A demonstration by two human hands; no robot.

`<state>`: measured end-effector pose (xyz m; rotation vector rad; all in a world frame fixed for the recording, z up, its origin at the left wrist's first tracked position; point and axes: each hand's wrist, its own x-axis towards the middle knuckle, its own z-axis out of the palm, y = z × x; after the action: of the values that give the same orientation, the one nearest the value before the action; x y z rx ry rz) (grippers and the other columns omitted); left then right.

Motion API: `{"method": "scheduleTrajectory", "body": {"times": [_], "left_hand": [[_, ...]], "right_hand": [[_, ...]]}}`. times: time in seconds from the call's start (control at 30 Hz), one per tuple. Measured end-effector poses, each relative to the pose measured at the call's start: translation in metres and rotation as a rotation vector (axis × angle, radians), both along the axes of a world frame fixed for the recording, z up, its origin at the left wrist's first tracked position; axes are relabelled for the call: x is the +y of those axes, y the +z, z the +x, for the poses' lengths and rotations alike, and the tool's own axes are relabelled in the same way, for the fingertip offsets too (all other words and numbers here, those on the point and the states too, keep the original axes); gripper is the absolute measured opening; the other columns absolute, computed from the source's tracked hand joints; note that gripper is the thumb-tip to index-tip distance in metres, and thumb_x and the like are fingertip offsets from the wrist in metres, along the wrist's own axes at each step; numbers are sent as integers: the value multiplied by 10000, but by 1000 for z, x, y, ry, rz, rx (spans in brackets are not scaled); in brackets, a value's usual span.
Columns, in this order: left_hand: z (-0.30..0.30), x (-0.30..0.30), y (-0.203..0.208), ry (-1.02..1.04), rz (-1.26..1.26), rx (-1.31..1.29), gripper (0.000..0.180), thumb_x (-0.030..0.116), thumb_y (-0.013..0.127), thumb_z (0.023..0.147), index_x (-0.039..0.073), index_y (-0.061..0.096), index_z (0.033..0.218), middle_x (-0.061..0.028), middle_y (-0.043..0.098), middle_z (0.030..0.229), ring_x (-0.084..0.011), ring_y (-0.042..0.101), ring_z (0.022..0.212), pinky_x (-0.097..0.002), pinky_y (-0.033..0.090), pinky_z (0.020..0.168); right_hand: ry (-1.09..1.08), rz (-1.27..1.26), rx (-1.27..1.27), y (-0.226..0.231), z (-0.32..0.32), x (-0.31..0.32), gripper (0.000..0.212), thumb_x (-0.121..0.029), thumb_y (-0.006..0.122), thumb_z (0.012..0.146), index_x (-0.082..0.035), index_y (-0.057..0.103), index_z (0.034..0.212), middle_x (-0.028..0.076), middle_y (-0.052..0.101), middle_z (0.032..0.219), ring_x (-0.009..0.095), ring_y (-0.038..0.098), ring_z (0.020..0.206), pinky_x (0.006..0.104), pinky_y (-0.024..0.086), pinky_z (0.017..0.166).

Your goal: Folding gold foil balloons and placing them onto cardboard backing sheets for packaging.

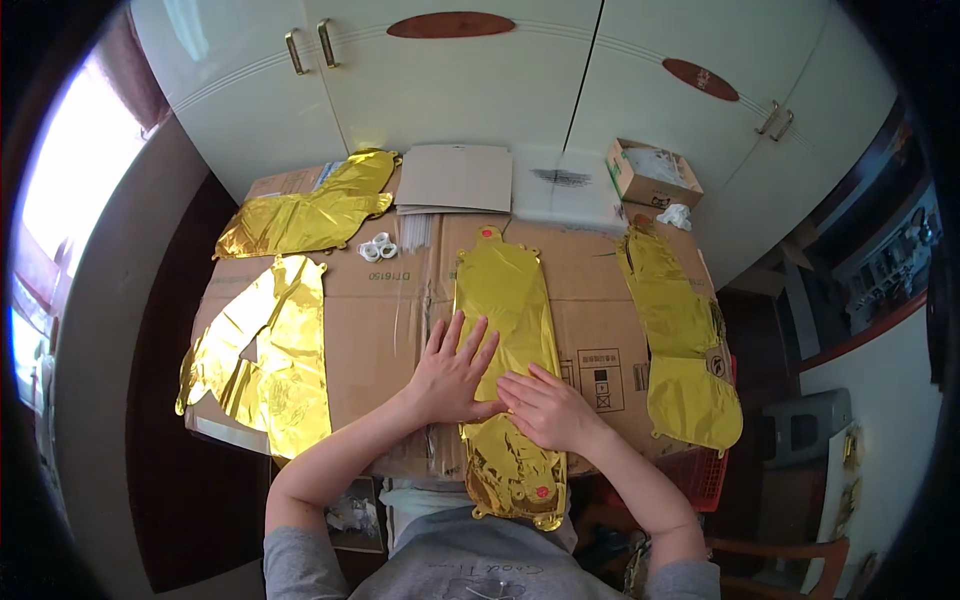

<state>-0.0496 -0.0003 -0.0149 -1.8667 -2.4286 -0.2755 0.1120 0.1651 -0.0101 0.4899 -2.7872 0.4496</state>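
A long, flat, uninflated gold foil balloon (508,290) lies lengthwise down the middle of the cardboard-covered table, its near end hanging past the front edge. It carries a small red spot near each end. My left hand (452,382) rests on its left side with fingers spread. Beside it, my right hand (548,408) lies on the foil, fingers stretched out and close together. Neither hand grips anything. More flat gold foil balloons lie around: one at the far left (310,212), a folded one at the near left (300,350), and one on the right (682,320).
Small white rolls (378,248) sit beside thin clear strips (416,232). Behind them are stacked grey cardboard sheets (455,180) and a clear plastic sheet (570,200). An open box (652,188) and crumpled white tissue (677,217) stand back right, before pale cabinets (480,90).
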Motion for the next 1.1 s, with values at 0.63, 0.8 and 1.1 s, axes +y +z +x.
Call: {"method": "scheduleTrajectory", "body": {"times": [0.63, 0.8, 1.1], "left_hand": [[-61, 7, 0, 150, -53, -14, 1122, 742, 558, 748, -99, 305, 1446, -240, 321, 1525, -344, 269, 1446, -530, 169, 1176], [-67, 9, 16, 155, -151, 2, 1259, 832, 582, 638, -88, 312, 1454, -204, 340, 1526, -307, 254, 1459, -532, 167, 1178], [-87, 9, 15, 130, -273, 82, 1415, 930, 563, 520, -61, 268, 1486, -174, 286, 1561, -335, 209, 1472, -571, 156, 1171]], "right_hand": [[-12, 3, -30, 2, 1, 0, 359, -184, 616, 874, -11, 656, 1185, 97, 598, 1325, 206, 519, 1291, 464, 324, 1139], [-14, -10, -49, 2, 2, 1, 370, -202, 615, 882, -20, 651, 1202, 98, 592, 1338, 211, 510, 1302, 472, 313, 1143], [-11, 3, -49, 0, 1, 2, 369, -211, 611, 885, -28, 654, 1202, 89, 597, 1327, 209, 513, 1294, 486, 293, 1150]]}}
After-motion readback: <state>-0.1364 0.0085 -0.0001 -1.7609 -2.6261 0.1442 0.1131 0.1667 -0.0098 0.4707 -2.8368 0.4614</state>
